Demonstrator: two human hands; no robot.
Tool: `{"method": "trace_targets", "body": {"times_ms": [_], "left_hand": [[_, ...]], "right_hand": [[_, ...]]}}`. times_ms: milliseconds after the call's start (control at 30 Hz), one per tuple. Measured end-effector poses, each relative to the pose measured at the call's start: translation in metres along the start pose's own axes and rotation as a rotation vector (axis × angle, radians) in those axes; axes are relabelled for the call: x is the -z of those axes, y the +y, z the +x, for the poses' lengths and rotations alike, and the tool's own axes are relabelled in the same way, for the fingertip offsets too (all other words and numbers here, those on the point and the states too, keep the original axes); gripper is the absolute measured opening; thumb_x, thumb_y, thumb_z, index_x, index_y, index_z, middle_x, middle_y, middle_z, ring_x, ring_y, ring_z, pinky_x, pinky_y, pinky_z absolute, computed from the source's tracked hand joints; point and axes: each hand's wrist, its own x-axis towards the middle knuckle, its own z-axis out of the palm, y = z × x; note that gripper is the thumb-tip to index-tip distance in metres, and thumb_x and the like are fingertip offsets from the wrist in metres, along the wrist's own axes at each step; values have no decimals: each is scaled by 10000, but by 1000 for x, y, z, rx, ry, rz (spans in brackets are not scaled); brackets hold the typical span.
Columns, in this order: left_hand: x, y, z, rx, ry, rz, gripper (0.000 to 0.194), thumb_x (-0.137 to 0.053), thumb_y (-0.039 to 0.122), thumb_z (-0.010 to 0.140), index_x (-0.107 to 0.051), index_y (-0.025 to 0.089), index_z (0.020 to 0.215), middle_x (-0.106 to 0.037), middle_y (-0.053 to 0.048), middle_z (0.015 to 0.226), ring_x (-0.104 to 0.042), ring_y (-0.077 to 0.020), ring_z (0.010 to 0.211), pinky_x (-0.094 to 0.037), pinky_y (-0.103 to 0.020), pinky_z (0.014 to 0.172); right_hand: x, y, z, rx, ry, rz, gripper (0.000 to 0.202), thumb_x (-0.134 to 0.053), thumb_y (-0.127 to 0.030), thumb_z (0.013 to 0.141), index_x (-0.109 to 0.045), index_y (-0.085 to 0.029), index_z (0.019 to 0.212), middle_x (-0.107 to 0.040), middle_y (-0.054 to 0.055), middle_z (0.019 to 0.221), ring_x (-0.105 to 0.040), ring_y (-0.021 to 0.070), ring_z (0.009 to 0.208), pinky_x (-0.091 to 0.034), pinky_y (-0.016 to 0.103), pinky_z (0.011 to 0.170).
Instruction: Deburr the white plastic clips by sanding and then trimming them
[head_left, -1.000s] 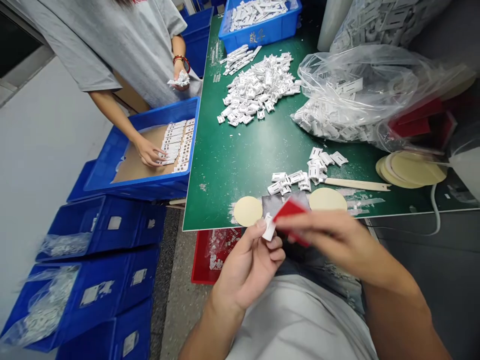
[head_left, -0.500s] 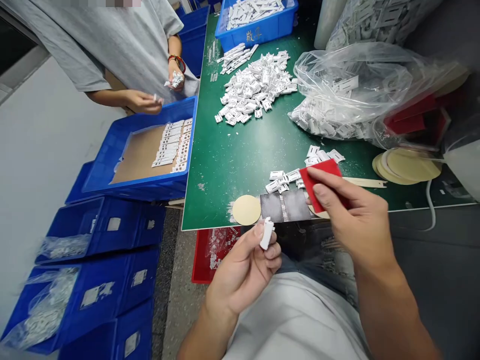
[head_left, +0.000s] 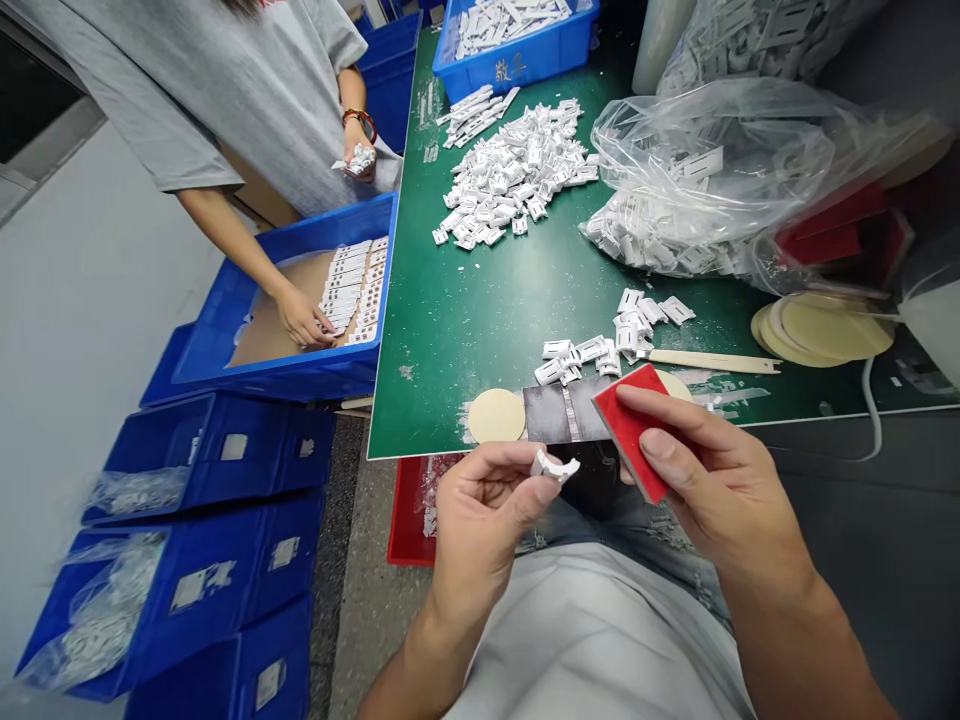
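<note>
My left hand (head_left: 487, 515) pinches a small curved white plastic part (head_left: 555, 467) between thumb and fingers, just off the table's near edge. Held in my right hand (head_left: 720, 480) is a flat red pad (head_left: 637, 425) with a grey edge, tilted beside the white part and apart from it. Behind my hands, a cream disc (head_left: 496, 416) and dark grey strips (head_left: 547, 414) lie along the edge of the green table (head_left: 487, 320). A small group of white parts (head_left: 592, 350) lies just beyond the strips.
A large pile of white parts (head_left: 517, 175), a blue bin (head_left: 517, 65) and a clear bag of parts (head_left: 675, 235) stand farther back. A flat stick (head_left: 712, 361) and stacked discs (head_left: 821, 335) lie right. At left, a person's hand (head_left: 300, 318) reaches into a blue crate (head_left: 292, 372).
My left hand has turned the white part from upright to lying sideways. The red pad has moved down and tilted. The other person's hand has lowered into the blue crate.
</note>
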Motion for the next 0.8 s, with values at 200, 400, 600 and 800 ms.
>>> {"method": "trace_targets", "body": {"times_ms": [200, 400, 600, 800], "left_hand": [[7, 2, -5, -32, -94, 154, 120, -853, 271, 775, -813, 236, 883, -798, -48, 892, -727, -160, 813, -574, -241, 758], [9, 5, -4, 13, -131, 172, 115, -833, 272, 798, -814, 232, 904, -800, -63, 894, -728, -175, 801, -574, -260, 745], [9, 4, -5, 0, -130, 171, 105, -843, 273, 790, -810, 233, 881, -792, -46, 828, -722, -151, 730, -559, -227, 666], [13, 10, -9, -521, -132, 307, 123, -848, 256, 780, -775, 306, 865, -764, 5, 725, -727, -208, 755, -607, -396, 755]], "right_hand": [[2, -22, 3, -10, -382, 34, 199, -729, -411, 892, -807, -348, 1065, -818, 11, 867, -755, 184, 721, -606, 269, 646], [3, -27, 20, -57, -459, -52, 216, -754, -441, 859, -823, -316, 1021, -796, -4, 728, -752, 179, 692, -591, 251, 636], [1, -28, 22, -25, -397, -77, 238, -794, -417, 819, -822, -307, 1028, -815, 8, 847, -751, 190, 748, -585, 258, 645], [-3, -12, 29, 40, 228, -106, 160, -730, -384, 889, -816, -298, 993, -794, 14, 1035, -707, 213, 1024, -550, 315, 901]]}}
